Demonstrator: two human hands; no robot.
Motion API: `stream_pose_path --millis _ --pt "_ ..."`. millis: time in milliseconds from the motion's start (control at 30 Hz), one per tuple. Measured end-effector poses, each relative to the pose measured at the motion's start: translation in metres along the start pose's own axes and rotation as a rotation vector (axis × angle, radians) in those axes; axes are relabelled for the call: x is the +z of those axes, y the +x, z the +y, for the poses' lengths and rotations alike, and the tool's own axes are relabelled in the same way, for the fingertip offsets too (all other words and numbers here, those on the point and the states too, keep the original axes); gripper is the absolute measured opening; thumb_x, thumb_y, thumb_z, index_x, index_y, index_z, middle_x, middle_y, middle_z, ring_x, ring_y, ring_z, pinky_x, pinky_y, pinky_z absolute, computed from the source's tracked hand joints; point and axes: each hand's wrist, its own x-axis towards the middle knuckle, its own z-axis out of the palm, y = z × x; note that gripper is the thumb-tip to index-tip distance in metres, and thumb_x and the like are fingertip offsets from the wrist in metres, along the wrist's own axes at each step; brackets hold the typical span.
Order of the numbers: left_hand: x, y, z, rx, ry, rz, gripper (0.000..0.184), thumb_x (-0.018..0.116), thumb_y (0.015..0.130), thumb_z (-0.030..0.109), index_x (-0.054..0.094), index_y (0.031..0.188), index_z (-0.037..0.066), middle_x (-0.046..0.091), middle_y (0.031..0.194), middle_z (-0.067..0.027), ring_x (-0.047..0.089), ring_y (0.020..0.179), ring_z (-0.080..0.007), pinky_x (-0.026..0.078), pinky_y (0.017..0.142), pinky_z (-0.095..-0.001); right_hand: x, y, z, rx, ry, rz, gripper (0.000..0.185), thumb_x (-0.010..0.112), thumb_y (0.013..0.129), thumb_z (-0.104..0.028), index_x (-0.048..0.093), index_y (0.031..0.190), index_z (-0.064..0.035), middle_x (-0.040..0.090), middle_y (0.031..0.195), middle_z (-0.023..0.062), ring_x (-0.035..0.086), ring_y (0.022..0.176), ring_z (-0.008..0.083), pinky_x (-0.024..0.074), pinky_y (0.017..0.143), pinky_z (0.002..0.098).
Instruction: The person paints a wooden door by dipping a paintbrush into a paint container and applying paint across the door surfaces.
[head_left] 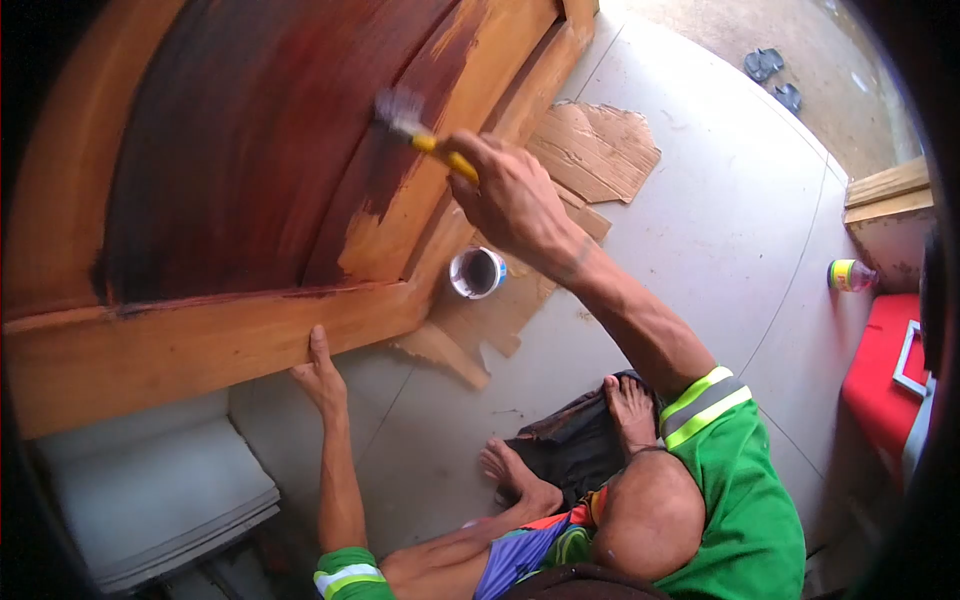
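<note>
My right hand is closed around the yellow handle of a paintbrush. The bristles, slightly blurred, touch the panel of a wooden door at the border between dark reddish-brown stain and lighter bare wood. At the door's lower rail, my left hand grips the edge, thumb on the front face and the other fingers hidden behind it. Below the brush, a small open can with dark liquid inside stands on cardboard beside the door.
Torn cardboard lies on the grey tiled floor. White stacked sheets are at lower left. On the right are a bottle with a yellow label and a red object. Dark sandals lie at upper right.
</note>
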Motion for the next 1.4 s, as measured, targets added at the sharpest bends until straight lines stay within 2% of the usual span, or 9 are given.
stream_pose_path --millis 233,300,500,633,767,900,1000,1100,1400 --pt "-0.005 0.0 -0.001 -0.024 0.058 -0.033 0.051 0.061 0.099 0.042 0.063 0.109 -0.008 0.065 0.106 -0.0118 0.059 0.099 -0.0203 0.045 0.091 -0.0329 -0.062 0.067 0.033 0.107 0.103 0.282 0.028 0.069 0.086 -0.012 0.065 0.113 -0.0068 0.071 0.095 0.023 0.07 0.088 0.039 0.0568 0.079 0.0429" --pt "-0.002 0.001 0.0 -0.004 0.027 -0.024 0.051 0.061 0.099 0.042 0.063 0.109 -0.008 0.065 0.107 -0.0116 0.059 0.099 -0.02 0.045 0.091 -0.0327 -0.027 0.082 0.072 -0.258 0.017 0.27 0.027 0.068 0.086 -0.012 0.065 0.112 -0.0074 0.07 0.094 0.0231 0.069 0.088 0.0419 0.0562 0.078 0.0467" --pt "-0.008 0.0 -0.005 -0.018 0.035 -0.053 0.051 0.062 0.098 0.041 0.062 0.111 -0.009 0.065 0.11 -0.0123 0.058 0.101 -0.0204 0.044 0.092 -0.0335 -0.05 0.016 0.022 -0.175 0.01 -0.375 0.03 0.069 0.089 -0.024 0.066 0.118 -0.0153 0.071 0.099 0.0149 0.068 0.09 0.035 0.0553 0.081 0.0446" --pt "-0.003 0.0 0.002 0.026 0.021 -0.037 0.049 0.062 0.099 0.038 0.061 0.113 -0.009 0.064 0.111 -0.0126 0.058 0.102 -0.0211 0.044 0.093 -0.0345 -0.073 0.115 0.113 -0.39 -0.039 -0.051 0.031 0.069 0.089 -0.023 0.066 0.119 -0.0141 0.072 0.099 0.0128 0.069 0.088 0.0309 0.0556 0.08 0.0417" --pt "-0.009 0.0 -0.008 -0.031 0.057 -0.06 0.045 0.06 0.1 0.034 0.06 0.116 -0.008 0.063 0.113 -0.0136 0.058 0.103 -0.0221 0.045 0.093 -0.0354 -0.115 0.141 0.119 0.108 0.113 0.123 0.03 0.067 0.092 -0.029 0.07 0.116 -0.0095 0.074 0.094 0.012 0.069 0.085 0.0209 0.0537 0.075 0.0375" --pt "-0.002 -0.001 0.0 0.035 0.01 -0.039 0.042 0.059 0.101 0.033 0.062 0.109 -0.008 0.065 0.107 -0.012 0.059 0.099 -0.0211 0.045 0.092 -0.0352 -0.023 0.071 0.123 -0.236 0.053 0.314 0.03 0.069 0.088 -0.016 0.062 0.117 -0.01 0.07 0.091 0.015 0.069 0.085 0.0269 0.0529 0.077 0.038" --pt "-0.005 0.001 -0.006 0.033 0.029 -0.03 0.039 0.061 0.1 0.031 0.063 0.105 -0.007 0.065 0.102 -0.0101 0.06 0.095 -0.0197 0.046 0.089 -0.0339 0.081 -0.046 0.056 -0.016 0.382 0.022 0.034 0.065 0.085 0.002 0.054 0.117 -0.0062 0.063 0.094 0.0194 0.063 0.09 0.0361 0.0499 0.079 0.0389" --pt "-0.013 0.005 -0.01 0.003 0.114 -0.091 0.036 0.065 0.098 0.028 0.064 0.107 -0.007 0.066 0.103 -0.009 0.06 0.094 -0.0181 0.047 0.088 -0.033 0.083 -0.107 0.0 0.001 0.425 -0.364 0.033 0.063 0.086 -0.004 0.05 0.116 -0.0062 0.059 0.103 0.0244 0.059 0.095 0.0459 0.0492 0.08 0.0511" --pt "-0.014 0.001 -0.012 0.036 0.182 -0.053 0.042 0.064 0.098 0.037 0.064 0.099 -0.005 0.063 0.092 -0.0071 0.056 0.084 -0.0173 0.045 0.08 -0.0321 0.057 -0.07 0.002 -0.011 0.644 -0.391 0.026 0.063 0.091 -0.009 0.059 0.116 -0.0013 0.068 0.108 0.0184 0.068 0.096 0.0294 0.0524 0.083 0.0371"
